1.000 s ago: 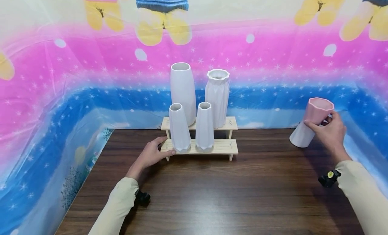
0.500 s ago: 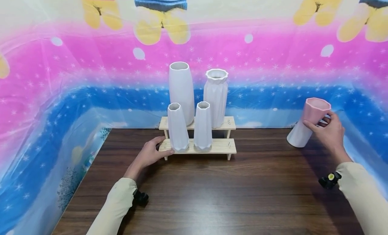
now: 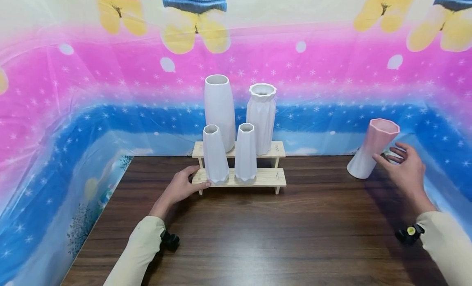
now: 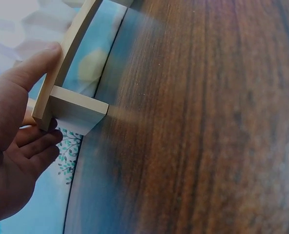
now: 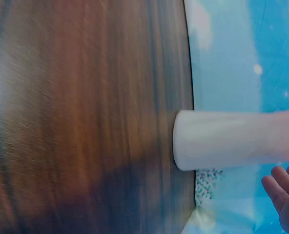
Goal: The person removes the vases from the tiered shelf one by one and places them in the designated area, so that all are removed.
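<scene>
My left hand (image 3: 183,184) holds the left end of a two-step wooden stand (image 3: 267,177). In the left wrist view its thumb lies along the edge of the wooden board (image 4: 71,58), with the fingers curled at the far side. Two slim white vases, left (image 3: 216,157) and right (image 3: 245,157), stand on the lower step. At the right, a flared pink-and-white vase (image 3: 373,148) stands upright on the table. My right hand (image 3: 407,173) is beside it, fingers spread, thumb tip near its waist. The right wrist view shows a gap between fingers and vase (image 5: 227,140).
On the upper step stand a tall smooth white vase (image 3: 219,110) and a fluted white vase (image 3: 261,122). The brown wooden table (image 3: 250,232) meets a colourful patterned cloth (image 3: 313,73) behind it.
My right hand has let go of the pink-and-white vase and drawn slightly right, its fingers spreading. The left hand keeps its hold on the stand. The head view has shifted a little.
</scene>
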Demonstrator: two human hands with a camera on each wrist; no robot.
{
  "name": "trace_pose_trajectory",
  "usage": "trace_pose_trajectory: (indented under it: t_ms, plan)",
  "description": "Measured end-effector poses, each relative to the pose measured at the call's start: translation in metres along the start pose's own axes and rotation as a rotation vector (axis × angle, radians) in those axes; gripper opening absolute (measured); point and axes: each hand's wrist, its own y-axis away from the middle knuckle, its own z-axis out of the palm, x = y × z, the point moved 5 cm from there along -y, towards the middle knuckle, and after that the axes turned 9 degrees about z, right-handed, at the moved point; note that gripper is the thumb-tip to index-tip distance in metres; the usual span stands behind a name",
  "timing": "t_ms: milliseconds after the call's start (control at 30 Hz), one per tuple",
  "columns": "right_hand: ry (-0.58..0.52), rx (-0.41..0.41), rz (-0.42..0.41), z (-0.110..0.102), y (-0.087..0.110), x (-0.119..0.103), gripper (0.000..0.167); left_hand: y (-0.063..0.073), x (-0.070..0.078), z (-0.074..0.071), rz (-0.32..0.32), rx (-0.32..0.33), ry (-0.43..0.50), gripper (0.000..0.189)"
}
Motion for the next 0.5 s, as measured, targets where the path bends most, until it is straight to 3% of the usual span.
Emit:
trace_pose_trajectory:
  t_ms: [500]
  plan:
    - [-0.231, 0.009, -0.116, 0.025, 0.033, -0.036, 0.063, -0.001, -0.001, 0.001, 0.001, -0.005, 0.003, 0.088]
